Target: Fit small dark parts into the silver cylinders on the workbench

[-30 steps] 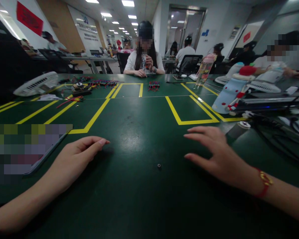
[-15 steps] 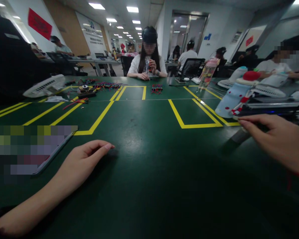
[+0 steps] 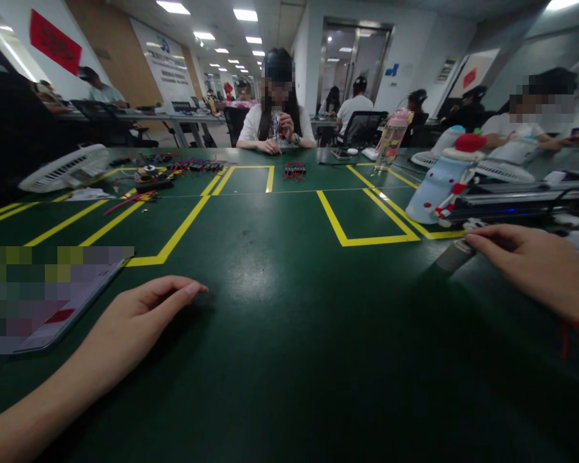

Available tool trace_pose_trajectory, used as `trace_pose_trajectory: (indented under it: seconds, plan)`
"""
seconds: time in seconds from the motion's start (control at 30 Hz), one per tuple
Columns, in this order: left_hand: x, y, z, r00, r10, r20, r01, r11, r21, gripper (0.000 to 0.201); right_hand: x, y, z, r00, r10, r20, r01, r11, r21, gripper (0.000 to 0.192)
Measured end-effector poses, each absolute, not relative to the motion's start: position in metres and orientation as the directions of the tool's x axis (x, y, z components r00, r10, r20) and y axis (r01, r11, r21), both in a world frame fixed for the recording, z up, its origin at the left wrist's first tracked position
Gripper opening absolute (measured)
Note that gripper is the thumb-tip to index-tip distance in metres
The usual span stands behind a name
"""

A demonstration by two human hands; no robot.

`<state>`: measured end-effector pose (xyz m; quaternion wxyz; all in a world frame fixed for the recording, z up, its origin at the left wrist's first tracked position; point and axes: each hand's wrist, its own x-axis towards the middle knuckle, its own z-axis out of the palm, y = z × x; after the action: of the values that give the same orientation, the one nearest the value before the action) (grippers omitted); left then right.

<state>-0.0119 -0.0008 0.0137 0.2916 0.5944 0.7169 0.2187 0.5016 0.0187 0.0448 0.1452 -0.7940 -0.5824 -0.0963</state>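
My left hand [image 3: 147, 312] is low over the green table [image 3: 270, 360], left of centre. Its thumb and fingers are pressed together; whatever may be between the tips is too small to make out. At the right, my right hand [image 3: 531, 267] pinches the upper end of a small grey metal cylinder [image 3: 456, 255] between thumb and fingers. The cylinder leans, with a dark shadow below it. Behind the fingertips shows a small whitish thing [image 3: 473, 224], unclear in kind. A tablet-like device [image 3: 72, 315], partly blurred out, lies left of my left hand.
A light-blue bottle [image 3: 429, 190] with a red top stands beyond my right hand. Farther back are a clear bottle [image 3: 393, 138], a wire bundle [image 3: 295, 170], more wired parts [image 3: 197, 166] and a white fan [image 3: 65, 168]. A person [image 3: 277, 109] sits opposite. Yellow tape [image 3: 381, 241] marks the table.
The view has turned slightly, so the surroundings sit farther left. My right hand has shifted a little rightward against the table, and the cylinder looks sharper. My left hand keeps its pinch.
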Motion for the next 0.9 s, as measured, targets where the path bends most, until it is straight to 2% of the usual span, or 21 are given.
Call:
trace_pose_trajectory:
  seconds: [0.17,0.33,0.43,0.57,0.67,0.8,0.9]
  plan:
    - [-0.013,0.001,0.009,-0.129,0.979,-0.158,0.726,0.202,0.657,0.043,0.5,0.019,0.046,0.376,0.887,0.267,0.919,-0.32,-0.23,0.039]
    - [-0.01,0.0,0.011,-0.124,0.98,-0.153,0.729,0.195,0.656,0.042,0.5,0.019,0.048,0.383,0.889,0.251,0.899,-0.295,-0.324,0.044]
    - [-0.009,0.001,0.012,-0.127,0.981,-0.145,0.729,0.192,0.657,0.043,0.502,0.02,0.047,0.408,0.872,0.271,0.889,-0.312,-0.335,0.045]
    - [-0.009,0.002,0.01,-0.144,0.979,-0.144,0.728,0.204,0.655,0.045,0.501,0.02,0.049,0.419,0.883,0.213,0.881,-0.339,-0.329,0.043]
    - [-0.01,0.003,0.009,-0.129,0.98,-0.153,0.721,0.199,0.664,0.045,0.501,0.019,0.051,0.385,0.901,0.201,0.885,-0.299,-0.357,0.041]
    - [-0.01,0.004,0.008,-0.128,0.981,-0.143,0.726,0.191,0.661,0.044,0.507,0.022,0.044,0.363,0.916,0.171,0.832,-0.236,-0.503,0.042]
    - [-0.009,0.003,0.011,-0.121,0.985,-0.123,0.73,0.173,0.661,0.044,0.501,0.023,0.034,0.36,0.9,0.245,0.861,-0.219,-0.46,0.046]
